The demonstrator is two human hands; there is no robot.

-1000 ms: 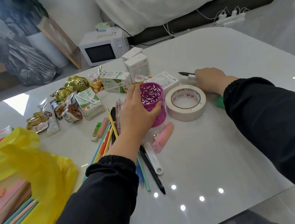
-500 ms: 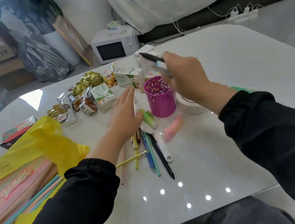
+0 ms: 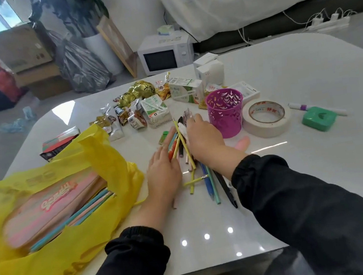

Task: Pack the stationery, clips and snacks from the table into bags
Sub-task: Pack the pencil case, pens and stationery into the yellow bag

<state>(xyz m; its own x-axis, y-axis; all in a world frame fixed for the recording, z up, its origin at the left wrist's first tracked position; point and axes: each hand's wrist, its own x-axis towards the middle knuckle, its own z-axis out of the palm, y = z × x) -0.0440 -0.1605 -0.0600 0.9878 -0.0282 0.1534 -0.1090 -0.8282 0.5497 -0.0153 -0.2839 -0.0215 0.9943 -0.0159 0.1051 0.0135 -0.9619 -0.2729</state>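
The white table [image 3: 324,161] carries everything. A yellow bag [image 3: 41,268] lies open at its left edge, with a pink pencil case [image 3: 50,207] and some long pencils inside. Wrapped snacks [image 3: 139,91] and small cartons [image 3: 155,111] sit along the far edge. Towards the right edge a roll of tape [image 3: 267,127] lies flat, touching a purple pen cup [image 3: 227,115] that stands upright. The pile of pens and pencils [image 3: 186,151] lies mid-table, between the two hands. The left hand [image 3: 163,174] rests flat, its straight fingers [image 3: 162,151] against the pile's left side. The right hand [image 3: 204,140] lies over the pile's right side, just beside the cup; its fingers [image 3: 193,122] bend over the pens, but I cannot tell whether they grip any. A green tape dispenser [image 3: 319,118] and a marker [image 3: 300,106] lie right of the roll
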